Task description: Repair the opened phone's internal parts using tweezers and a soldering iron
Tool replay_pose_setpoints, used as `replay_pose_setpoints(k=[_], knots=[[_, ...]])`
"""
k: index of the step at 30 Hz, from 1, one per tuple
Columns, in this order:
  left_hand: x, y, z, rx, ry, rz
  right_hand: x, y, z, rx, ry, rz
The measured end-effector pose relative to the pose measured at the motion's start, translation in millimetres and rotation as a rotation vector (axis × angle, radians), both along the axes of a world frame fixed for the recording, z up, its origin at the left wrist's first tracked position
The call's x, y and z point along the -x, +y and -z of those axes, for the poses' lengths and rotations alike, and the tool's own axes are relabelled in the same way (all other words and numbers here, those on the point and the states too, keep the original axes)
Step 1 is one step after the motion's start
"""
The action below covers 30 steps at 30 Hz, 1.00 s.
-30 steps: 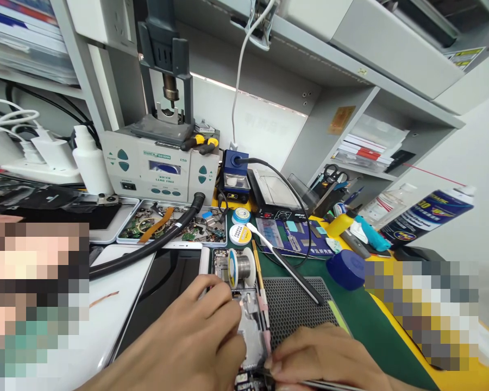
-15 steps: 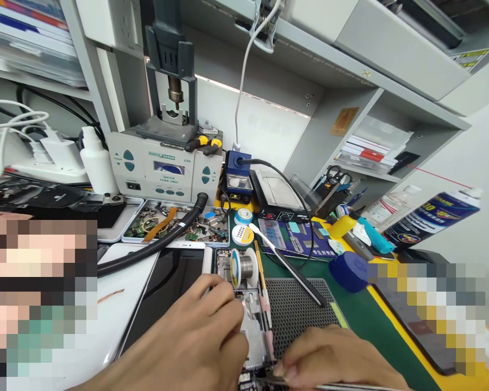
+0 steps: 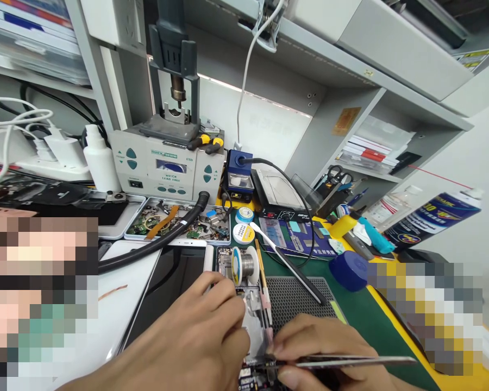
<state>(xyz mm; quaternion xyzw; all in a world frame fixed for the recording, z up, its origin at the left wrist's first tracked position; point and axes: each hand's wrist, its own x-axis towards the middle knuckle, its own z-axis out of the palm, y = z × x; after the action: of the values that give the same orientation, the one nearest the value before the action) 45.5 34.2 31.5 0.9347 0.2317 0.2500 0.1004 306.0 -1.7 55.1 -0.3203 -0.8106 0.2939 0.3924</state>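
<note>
Basically, right hand (image 3: 320,339) is pinching tweezers (image 3: 354,360), tips reaching over the opened phone (image 3: 256,328), which is lying along the left edge of the mesh pad (image 3: 295,296). Left hand (image 3: 207,323) is curling beside it; can't tell if it's gripping anything, fingertips hidden. Doing this well probably means keeping the phone steady, squeezing lightly, not scraping tiny parts (image 3: 248,379). Versus half a second ago, tweezers are showing higher and more fully; left hand is barely shifting.
</note>
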Motion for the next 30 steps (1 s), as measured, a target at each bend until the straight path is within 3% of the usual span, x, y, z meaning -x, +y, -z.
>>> replay_pose_setpoints(k=[4,11,14,19,25,30], knots=[[1.5,-3.2,-5.2,-0.037,0.065,-0.051,4.6,0.0,4.3,0.125,0.059,0.049],[-6.3,-2.0,-20.5,-0.052,0.03,-0.055,8.6,-0.4,1.3,0.579,-0.08,0.174],[-7.2,-1.9,-24.0,-0.046,0.015,-0.059,8.0,0.8,1.2,0.678,-0.032,0.162],[-4.8,-5.6,-20.3,0.031,-0.015,-0.089,7.6,1.4,2.8,0.693,0.082,0.112],[-3.5,-8.8,-14.4,0.166,-0.063,-0.097,9.6,2.6,1.4,0.596,0.122,0.119],[-2.2,-11.9,-17.8,0.178,-0.069,-0.111,11.2,1.8,1.5,0.509,0.097,0.162]])
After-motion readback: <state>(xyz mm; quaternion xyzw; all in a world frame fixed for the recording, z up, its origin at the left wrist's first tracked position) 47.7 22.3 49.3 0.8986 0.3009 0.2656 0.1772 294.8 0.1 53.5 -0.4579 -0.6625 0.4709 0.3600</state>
